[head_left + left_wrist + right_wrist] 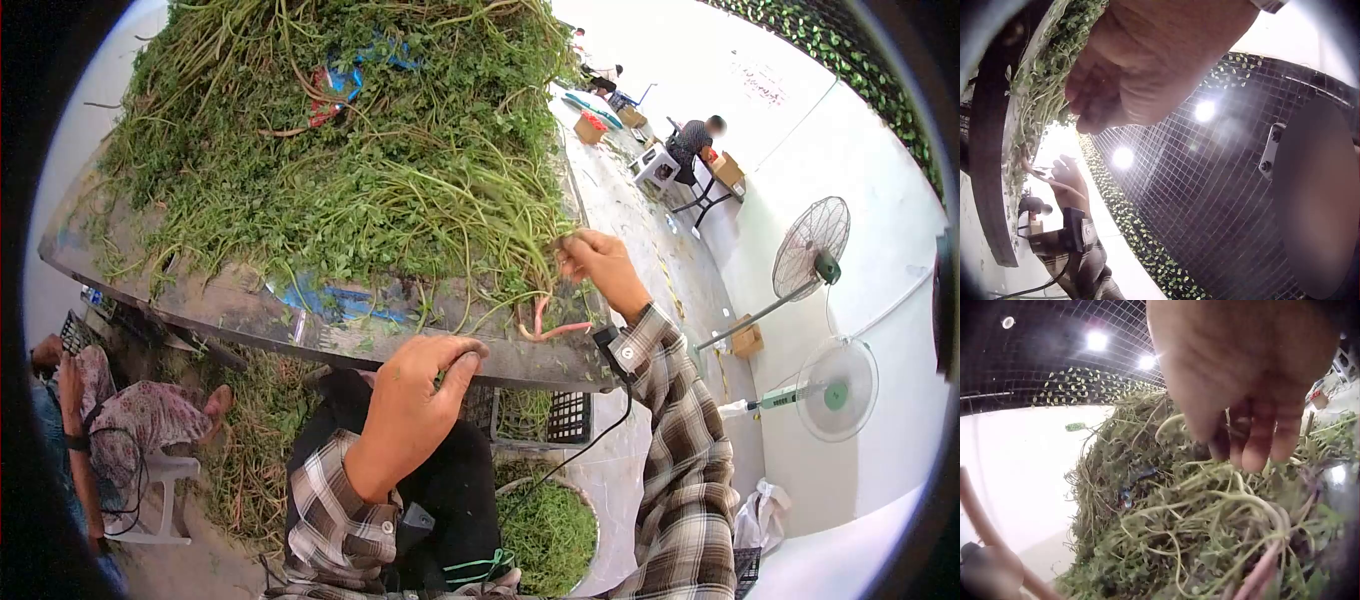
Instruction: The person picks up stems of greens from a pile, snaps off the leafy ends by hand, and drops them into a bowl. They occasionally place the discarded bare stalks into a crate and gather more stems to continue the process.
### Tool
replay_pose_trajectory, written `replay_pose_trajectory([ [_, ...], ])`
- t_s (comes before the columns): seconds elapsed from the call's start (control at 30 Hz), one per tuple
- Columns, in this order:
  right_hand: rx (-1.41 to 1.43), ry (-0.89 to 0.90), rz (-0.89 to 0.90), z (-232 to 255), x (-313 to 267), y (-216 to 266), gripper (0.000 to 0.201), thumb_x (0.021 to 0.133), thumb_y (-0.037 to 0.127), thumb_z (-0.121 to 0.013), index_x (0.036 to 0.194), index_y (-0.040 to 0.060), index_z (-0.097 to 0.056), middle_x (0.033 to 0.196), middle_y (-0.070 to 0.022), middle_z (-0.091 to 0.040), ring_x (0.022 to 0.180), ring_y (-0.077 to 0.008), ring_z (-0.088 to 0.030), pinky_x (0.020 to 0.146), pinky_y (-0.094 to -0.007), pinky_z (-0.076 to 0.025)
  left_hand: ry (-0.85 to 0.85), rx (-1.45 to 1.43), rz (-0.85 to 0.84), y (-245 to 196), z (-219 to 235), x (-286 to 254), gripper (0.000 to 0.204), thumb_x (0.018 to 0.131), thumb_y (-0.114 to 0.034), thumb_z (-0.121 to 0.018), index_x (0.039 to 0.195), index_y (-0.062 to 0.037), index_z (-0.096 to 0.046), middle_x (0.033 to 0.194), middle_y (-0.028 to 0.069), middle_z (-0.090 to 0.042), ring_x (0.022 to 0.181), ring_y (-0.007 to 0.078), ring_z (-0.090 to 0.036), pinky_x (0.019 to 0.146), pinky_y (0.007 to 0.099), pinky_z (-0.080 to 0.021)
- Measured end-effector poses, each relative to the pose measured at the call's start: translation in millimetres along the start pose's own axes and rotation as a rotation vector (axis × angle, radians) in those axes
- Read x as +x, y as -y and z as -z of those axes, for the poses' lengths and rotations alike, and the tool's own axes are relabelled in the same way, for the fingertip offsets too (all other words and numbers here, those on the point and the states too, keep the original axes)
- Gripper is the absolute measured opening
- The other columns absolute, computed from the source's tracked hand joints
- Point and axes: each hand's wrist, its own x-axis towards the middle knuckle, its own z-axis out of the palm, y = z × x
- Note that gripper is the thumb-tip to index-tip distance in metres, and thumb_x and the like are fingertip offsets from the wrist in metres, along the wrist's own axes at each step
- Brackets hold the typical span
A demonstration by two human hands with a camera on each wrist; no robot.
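A large heap of green leafy stems covers the table. At its near right edge my right hand pinches thin green stems between thumb and fingers; in the right wrist view this hand is over the tangled stems, its fingertips partly hidden. Pinkish roots lie by the table's edge below it. My left hand is at the front edge, fingers loosely curled, thumb near the index finger. No held thing shows in the left wrist view of that hand.
Blue and red wrapping lies in the heap. Below the table are a black crate and a round container of greens. A seated person is at left, another farther back. Two fans stand at right; a black cable hangs from my right wrist.
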Motion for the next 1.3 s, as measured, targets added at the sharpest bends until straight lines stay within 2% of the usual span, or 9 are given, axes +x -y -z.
replay_pose_trajectory([
  [0.1,0.068,-0.099,-0.025,11.5,-2.0,14.4,0.025,0.088,0.023,-0.049,0.089,0.0004,-0.06,0.072,-0.0031,-0.061,0.056,-0.0067,-0.054,0.051,-0.0211,-0.045,-0.015,0.023,-0.043,3.1,-1.1,-0.8,0.014,0.083,-0.009,-0.056,0.092,-0.0009,-0.064,0.08,0.0092,-0.064,0.079,0.0226,-0.059,0.072,0.0315,-0.045],
  [0.47,0.422,-0.185,0.112,41.0,-10.4,17.9,0.029,0.095,0.024,-0.043,0.093,-0.0013,-0.056,0.07,-0.0075,-0.06,0.051,-0.0091,-0.051,0.045,-0.0219,-0.042,0.0,-0.02,-0.023,1.2,-1.5,-1.4,0.014,0.084,-0.008,-0.055,0.092,0.0002,-0.064,0.081,0.0095,-0.065,0.078,0.0218,-0.06,0.072,0.0315,-0.045],
  [0.73,0.55,-0.202,0.147,25.6,-48.0,41.4,0.029,0.095,0.024,-0.042,0.095,-0.0031,-0.054,0.07,-0.009,-0.059,0.05,-0.0113,-0.051,0.047,-0.0233,-0.042,0.017,-0.022,0.009,-1.6,-5.1,-2.7,0.015,0.083,-0.007,-0.056,0.095,0.0009,-0.063,0.082,0.0106,-0.064,0.079,0.0221,-0.06,0.074,0.0315,-0.046],
  [0.8,0.565,-0.202,0.169,17.2,-58.2,55.1,0.03,0.095,0.024,-0.043,0.095,-0.003,-0.054,0.07,-0.009,-0.059,0.05,-0.0113,-0.051,0.047,-0.0233,-0.042,-0.016,-0.129,0.038,0.0,-8.6,-3.6,0.019,0.084,-0.008,-0.056,0.099,0.001,-0.062,0.089,0.0125,-0.063,0.081,0.0234,-0.06,0.076,0.0321,-0.046],
  [0.93,0.512,-0.122,0.186,-10.7,-83.3,87.4,0.03,0.094,0.026,-0.044,0.093,-0.002,-0.055,0.071,-0.0089,-0.059,0.052,-0.0106,-0.052,0.048,-0.0224,-0.042,0.018,-0.207,0.059,-10.3,-6.7,-1.3,0.027,0.084,-0.009,-0.056,0.109,-0.0005,-0.058,0.102,0.0139,-0.06,0.091,0.0247,-0.058,0.081,0.033,-0.045],
  [1.0,0.422,-0.061,0.156,-22.6,-95.5,96.2,0.029,0.095,0.025,-0.043,0.093,-0.0013,-0.055,0.072,-0.0084,-0.06,0.055,-0.0108,-0.053,0.051,-0.0216,-0.042,-0.039,0.053,-0.185,-7.7,-9.4,-1.1,0.036,0.085,-0.013,-0.057,0.119,-0.0017,-0.052,0.113,0.0143,-0.055,0.103,0.0269,-0.052,0.089,0.0345,-0.04],
  [1.1,0.447,0.066,0.175,-41.1,-106.8,107.1,0.027,0.095,0.023,-0.042,0.094,-0.0015,-0.055,0.074,-0.0084,-0.06,0.057,-0.0114,-0.055,0.054,-0.0219,-0.043,0.054,0.032,-0.192,-9.4,-11.1,-1.1,0.043,0.087,-0.02,-0.056,0.124,-0.0016,-0.047,0.117,0.0147,-0.052,0.109,0.029,-0.047,0.096,0.036,-0.034],
  [1.2,0.453,0.133,0.188,-51.3,-111.4,106.0,0.026,0.095,0.021,-0.043,0.096,-0.0023,-0.055,0.076,-0.0081,-0.06,0.06,-0.0112,-0.055,0.056,-0.0224,-0.044,0.057,-0.09,-0.217,-4.4,-18.1,-3.1,0.045,0.084,-0.021,-0.058,0.123,-0.0019,-0.048,0.106,0.015,-0.054,0.101,0.0318,-0.048,0.094,0.039,-0.033],
  [1.3,0.465,0.182,0.209,-58.4,-115.0,105.0,0.026,0.095,0.021,-0.043,0.097,-0.0027,-0.055,0.076,-0.0076,-0.06,0.061,-0.011,-0.055,0.057,-0.0226,-0.044,0.095,-0.051,-0.219,-0.6,-14.1,-4.4,0.04,0.087,-0.022,-0.054,0.121,-0.0011,-0.049,0.103,0.0164,-0.055,0.097,0.0325,-0.049,0.092,0.0399,-0.032],
])
